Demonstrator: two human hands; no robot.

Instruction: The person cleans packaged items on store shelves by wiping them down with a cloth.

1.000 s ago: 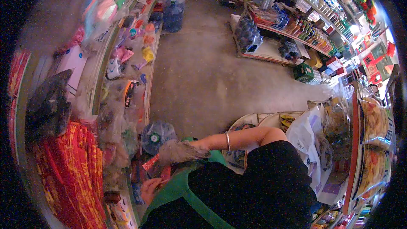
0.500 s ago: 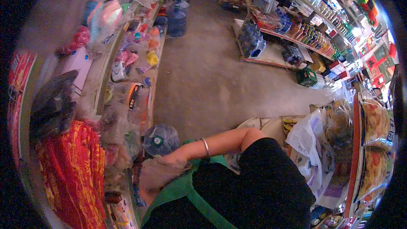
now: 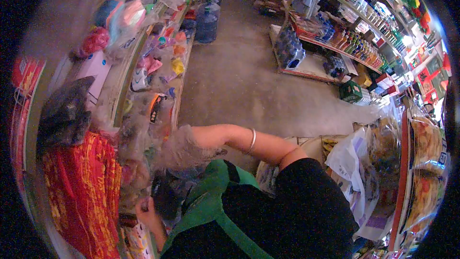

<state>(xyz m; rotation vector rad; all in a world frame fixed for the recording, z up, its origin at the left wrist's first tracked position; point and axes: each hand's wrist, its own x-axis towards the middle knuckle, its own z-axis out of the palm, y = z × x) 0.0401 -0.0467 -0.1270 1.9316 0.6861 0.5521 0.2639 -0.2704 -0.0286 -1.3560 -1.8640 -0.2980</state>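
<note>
Grey covering (image 3: 178, 152), probably cloth, on right hand (image 3: 191, 142): shifted upward beside shelf (image 3: 180, 88) since earlier frame. Left hand (image 3: 146, 208) below, near red-and-yellow bundle (image 3: 88, 196). Hands apart; grip of either, cannot tell.

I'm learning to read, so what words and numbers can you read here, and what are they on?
None can be read for certain.
White plastic bag: print too small.
Clear bags at the right edge: dark characters, too distorted.
Black-and-orange package: white marks too small.
Red sign at upper right: blurred.
Bottles on the right-hand shelf: labels too small.
</note>
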